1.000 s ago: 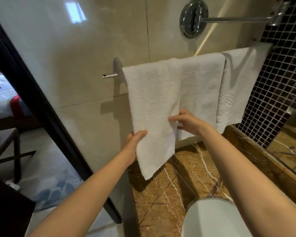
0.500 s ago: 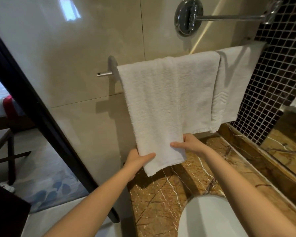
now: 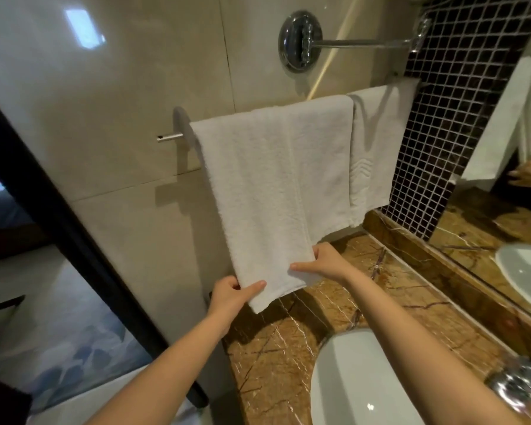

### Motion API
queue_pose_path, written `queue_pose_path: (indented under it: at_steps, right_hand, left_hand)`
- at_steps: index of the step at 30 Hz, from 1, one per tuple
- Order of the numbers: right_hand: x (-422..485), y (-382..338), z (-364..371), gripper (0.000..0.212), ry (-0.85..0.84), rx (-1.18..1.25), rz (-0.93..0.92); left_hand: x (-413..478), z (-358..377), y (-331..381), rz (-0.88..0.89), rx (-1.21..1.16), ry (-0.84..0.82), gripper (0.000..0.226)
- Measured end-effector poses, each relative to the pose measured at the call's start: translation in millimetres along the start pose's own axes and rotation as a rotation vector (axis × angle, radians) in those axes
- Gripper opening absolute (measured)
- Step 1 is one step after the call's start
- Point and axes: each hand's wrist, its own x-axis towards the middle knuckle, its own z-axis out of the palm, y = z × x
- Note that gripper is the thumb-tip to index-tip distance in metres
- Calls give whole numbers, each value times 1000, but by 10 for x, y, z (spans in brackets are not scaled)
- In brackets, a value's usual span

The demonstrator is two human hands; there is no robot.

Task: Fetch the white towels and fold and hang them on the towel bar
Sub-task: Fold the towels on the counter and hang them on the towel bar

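A folded white towel (image 3: 258, 191) hangs over the left part of the metal towel bar (image 3: 170, 137) on the beige tiled wall. My left hand (image 3: 230, 294) pinches its lower left corner, thumb on the front. My right hand (image 3: 321, 262) pinches its lower right edge. Behind it hangs another white towel (image 3: 325, 167), and a third white towel (image 3: 374, 148) with a wavy woven band hangs at the bar's right end.
A brown marble counter (image 3: 288, 348) lies below the towels with a white basin (image 3: 350, 384) and a chrome fitting (image 3: 521, 386). A chrome wall mount (image 3: 299, 39) with a long arm sits above the bar. A mirror (image 3: 503, 194) is right, a dark door frame (image 3: 59, 216) left.
Both hands have slid down the front towel from its middle to its bottom edge, and the towel now hangs straighter. The view has shifted slightly.
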Motion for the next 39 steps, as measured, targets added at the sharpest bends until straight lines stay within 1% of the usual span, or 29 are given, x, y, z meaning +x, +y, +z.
queue_pose_path:
  at_steps: [2, 6, 9, 13, 19, 22, 25, 27, 30, 33, 37, 39]
  right_hand:
    - [-34, 16, 26, 21, 11, 8, 9]
    - [-104, 46, 48, 20, -4, 63, 30]
    - [-104, 92, 61, 24, -8, 52, 34]
    - [-103, 101, 90, 18, -12, 81, 46]
    - [-102, 71, 141, 18, -2, 114, 56]
    - [-119, 43, 172, 12, 31, 212, 68]
    - [-171, 64, 212, 17, 83, 346, 99]
    - [-216, 78, 238, 18, 100, 383, 107]
    - [-275, 56, 258, 15, 106, 393, 108]
    - [-311, 54, 267, 17, 116, 406, 110]
    - [-383, 55, 259, 29, 137, 438, 120]
    - [-418, 54, 267, 32, 136, 443, 117]
  left_hand:
    - [-30, 1, -37, 11, 0, 14, 26]
    - [-51, -7, -85, -7, -28, 1, 26]
    - [-89, -25, -100, -18, -46, -23, 25]
    - [-112, -38, -98, -7, -54, -20, 24]
    - [-114, -65, -115, -19, -82, -36, 24]
    - [-115, -75, -121, -30, -128, -30, 30]
    - [-142, -75, -121, -49, -160, -42, 28]
    - [-174, -73, -120, -57, -172, -48, 25]
    - [-227, -65, -110, -29, -161, -30, 22]
    - [-260, -55, -105, -18, -148, -18, 26]
    - [-315, -54, -106, -13, -122, -39, 43]
    - [-350, -62, -100, -6, -102, -47, 45]
